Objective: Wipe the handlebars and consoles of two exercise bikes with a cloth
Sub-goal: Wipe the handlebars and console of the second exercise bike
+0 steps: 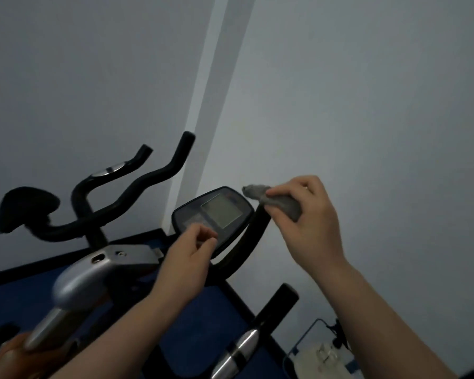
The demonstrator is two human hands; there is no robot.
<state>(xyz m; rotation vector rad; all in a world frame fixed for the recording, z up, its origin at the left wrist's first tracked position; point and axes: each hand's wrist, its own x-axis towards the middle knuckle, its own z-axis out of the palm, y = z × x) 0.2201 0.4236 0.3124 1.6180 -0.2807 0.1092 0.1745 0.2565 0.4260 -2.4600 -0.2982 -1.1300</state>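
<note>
A dark console point(216, 214) with a grey screen stands at the centre on the nearer bike. My right hand point(307, 217) grips a grey cloth point(274, 201) and holds it at the top of the black handlebar point(246, 247) just right of the console. My left hand point(192, 247) hovers in front of the console's lower left corner, fingers loosely curled and holding nothing. A second handlebar grip point(274, 310) with a chrome sensor rises at lower right. Further left, the other bike shows curved black handlebars point(137, 187) and a silver frame point(93, 272).
A black saddle point(25, 209) sits at far left. Pale walls meet in a corner behind the bikes. A blue mat point(192, 318) covers the floor below. A small wire stand with light cloth point(320, 351) sits at lower right by the wall.
</note>
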